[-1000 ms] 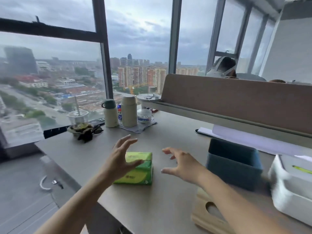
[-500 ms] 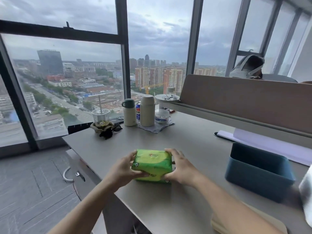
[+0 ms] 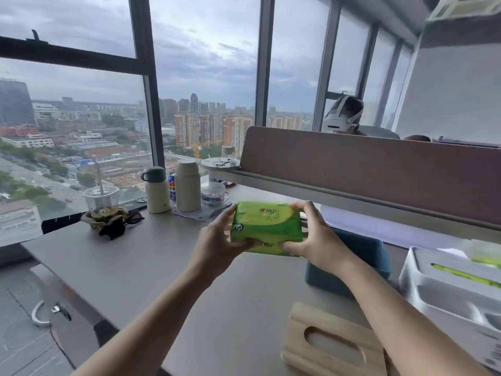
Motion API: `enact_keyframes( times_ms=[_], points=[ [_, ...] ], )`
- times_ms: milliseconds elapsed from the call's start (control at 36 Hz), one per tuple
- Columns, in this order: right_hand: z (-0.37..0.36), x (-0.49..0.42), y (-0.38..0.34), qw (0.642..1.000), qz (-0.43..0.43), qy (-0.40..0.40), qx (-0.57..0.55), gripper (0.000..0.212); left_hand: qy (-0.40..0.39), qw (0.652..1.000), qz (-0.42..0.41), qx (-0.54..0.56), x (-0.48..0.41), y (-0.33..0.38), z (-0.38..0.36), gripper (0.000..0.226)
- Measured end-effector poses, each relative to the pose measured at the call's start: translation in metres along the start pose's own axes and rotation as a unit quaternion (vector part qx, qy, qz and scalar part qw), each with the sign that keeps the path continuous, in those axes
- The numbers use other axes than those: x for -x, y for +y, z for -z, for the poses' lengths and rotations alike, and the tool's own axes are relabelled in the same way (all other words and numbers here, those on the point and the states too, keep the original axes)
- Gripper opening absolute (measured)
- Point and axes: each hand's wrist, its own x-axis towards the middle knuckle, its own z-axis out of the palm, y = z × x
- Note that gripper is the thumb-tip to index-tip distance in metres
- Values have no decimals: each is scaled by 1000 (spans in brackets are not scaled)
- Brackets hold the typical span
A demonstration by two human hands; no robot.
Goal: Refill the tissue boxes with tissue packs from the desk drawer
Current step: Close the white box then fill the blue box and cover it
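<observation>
Lifted off the grey desk (image 3: 151, 256) since before, one glossy green tissue pack (image 3: 267, 226) hangs between left hand (image 3: 217, 244) and right hand (image 3: 315, 240), both clamped on its ends, above one blue box (image 3: 363, 256), one slotted wooden lid (image 3: 333, 343), one white box (image 3: 450, 289).

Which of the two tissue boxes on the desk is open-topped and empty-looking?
The blue box, just behind the right hand; the white box at the right edge shows green inside.

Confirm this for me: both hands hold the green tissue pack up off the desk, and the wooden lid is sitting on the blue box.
Not quite. Both hands, left hand and right hand, hold the green tissue pack up, but the head view shows the wooden lid lying flat on the desk, off the blue box.
</observation>
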Motion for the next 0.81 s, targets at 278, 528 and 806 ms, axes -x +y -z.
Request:
enact_keyframes(
  times_ms=[278, 528, 806],
  points=[
    [79, 47, 27, 990, -44, 134, 31, 67, -74, 995, -63, -1, -26, 62, -86, 97],
    [104, 70, 53, 976, -96, 189, 54, 66, -114, 987, -111, -18, -25, 82, -127, 89],
    [104, 64, 65, 970, -140, 174, 96, 60, -124, 988, -84, -37, -28, 72, -143, 72]
  ],
)
